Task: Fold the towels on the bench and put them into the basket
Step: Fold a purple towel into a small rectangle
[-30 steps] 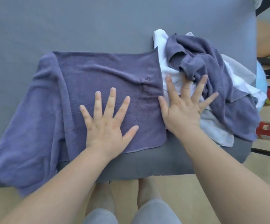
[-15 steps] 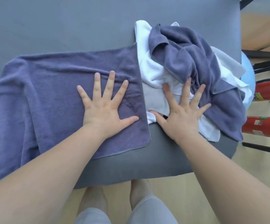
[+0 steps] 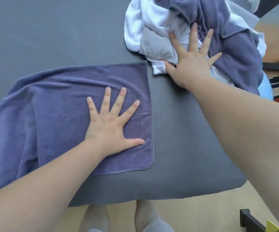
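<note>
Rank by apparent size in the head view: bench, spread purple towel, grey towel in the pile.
1. bench
2. spread purple towel
3. grey towel, only partly visible, so its full size is unsure

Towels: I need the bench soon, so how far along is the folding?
Done: nothing finished shows. In hand: left hand presses flat on a purple towel, one layer folded over, on the bench. Left: the crumpled pile under the right hand.
</note>
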Action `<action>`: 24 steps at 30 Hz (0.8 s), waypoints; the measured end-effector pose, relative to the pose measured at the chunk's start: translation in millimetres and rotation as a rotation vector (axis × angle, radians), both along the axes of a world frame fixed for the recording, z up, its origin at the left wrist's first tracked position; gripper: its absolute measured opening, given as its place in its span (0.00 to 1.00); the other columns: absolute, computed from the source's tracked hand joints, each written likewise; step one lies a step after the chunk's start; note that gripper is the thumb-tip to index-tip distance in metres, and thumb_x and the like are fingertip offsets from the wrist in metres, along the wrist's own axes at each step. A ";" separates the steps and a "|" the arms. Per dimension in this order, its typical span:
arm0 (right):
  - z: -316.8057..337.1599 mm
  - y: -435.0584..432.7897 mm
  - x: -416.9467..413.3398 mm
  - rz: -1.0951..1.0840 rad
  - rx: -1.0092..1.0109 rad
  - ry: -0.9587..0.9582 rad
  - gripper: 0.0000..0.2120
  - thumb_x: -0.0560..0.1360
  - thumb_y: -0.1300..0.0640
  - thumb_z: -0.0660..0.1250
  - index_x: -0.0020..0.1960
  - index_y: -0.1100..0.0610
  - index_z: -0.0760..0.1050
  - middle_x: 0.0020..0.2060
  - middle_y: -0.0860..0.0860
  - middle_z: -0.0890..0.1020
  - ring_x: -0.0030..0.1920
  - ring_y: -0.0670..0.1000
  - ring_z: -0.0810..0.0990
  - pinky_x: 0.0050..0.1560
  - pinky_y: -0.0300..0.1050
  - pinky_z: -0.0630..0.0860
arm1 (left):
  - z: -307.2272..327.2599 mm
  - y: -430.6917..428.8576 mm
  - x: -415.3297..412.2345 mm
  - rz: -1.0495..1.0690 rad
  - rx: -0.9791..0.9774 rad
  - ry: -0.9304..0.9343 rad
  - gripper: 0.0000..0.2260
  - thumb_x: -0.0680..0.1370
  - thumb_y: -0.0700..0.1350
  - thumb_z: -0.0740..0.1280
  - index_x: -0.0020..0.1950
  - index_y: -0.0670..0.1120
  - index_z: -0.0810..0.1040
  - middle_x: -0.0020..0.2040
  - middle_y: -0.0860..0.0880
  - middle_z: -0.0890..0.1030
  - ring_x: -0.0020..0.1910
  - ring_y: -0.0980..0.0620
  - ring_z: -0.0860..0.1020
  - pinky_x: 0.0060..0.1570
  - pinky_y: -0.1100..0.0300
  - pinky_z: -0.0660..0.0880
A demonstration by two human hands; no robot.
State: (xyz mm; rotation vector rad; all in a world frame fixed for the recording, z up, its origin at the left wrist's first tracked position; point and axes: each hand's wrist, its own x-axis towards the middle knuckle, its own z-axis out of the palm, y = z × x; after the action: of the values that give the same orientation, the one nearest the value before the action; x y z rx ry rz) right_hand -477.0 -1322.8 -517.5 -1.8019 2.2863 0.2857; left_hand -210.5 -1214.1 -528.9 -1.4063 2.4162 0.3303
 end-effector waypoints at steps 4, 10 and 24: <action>8.9 28.5 16.9 -0.051 -0.088 -0.072 0.38 0.75 0.28 0.53 0.79 0.35 0.41 0.81 0.53 0.37 0.79 0.67 0.35 0.70 0.80 0.41 | 1.6 10.8 -6.9 -0.123 0.034 0.041 0.50 0.62 0.85 0.43 0.77 0.64 0.31 0.78 0.49 0.28 0.76 0.37 0.28 0.67 0.24 0.38; 14.1 145.1 65.8 -0.071 -0.367 -0.405 0.27 0.80 0.48 0.63 0.77 0.47 0.64 0.74 0.56 0.66 0.72 0.60 0.64 0.73 0.59 0.61 | 0.6 40.6 -20.5 -0.045 0.050 0.113 0.51 0.63 0.84 0.47 0.80 0.62 0.38 0.80 0.48 0.30 0.77 0.37 0.29 0.67 0.23 0.39; -15.8 137.6 30.9 -0.112 -0.359 -0.288 0.19 0.80 0.62 0.59 0.68 0.57 0.76 0.51 0.58 0.78 0.51 0.64 0.75 0.51 0.57 0.75 | 1.0 65.9 -57.5 -0.025 0.085 0.073 0.52 0.64 0.83 0.46 0.79 0.59 0.32 0.77 0.47 0.26 0.76 0.37 0.28 0.66 0.23 0.37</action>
State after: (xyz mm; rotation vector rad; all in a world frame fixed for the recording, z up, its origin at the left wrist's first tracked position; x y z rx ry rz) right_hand -446.1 -1185.2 -533.3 -1.7180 2.3218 -0.4026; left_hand -268.0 -1148.3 -527.9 -1.3488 2.4446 0.4803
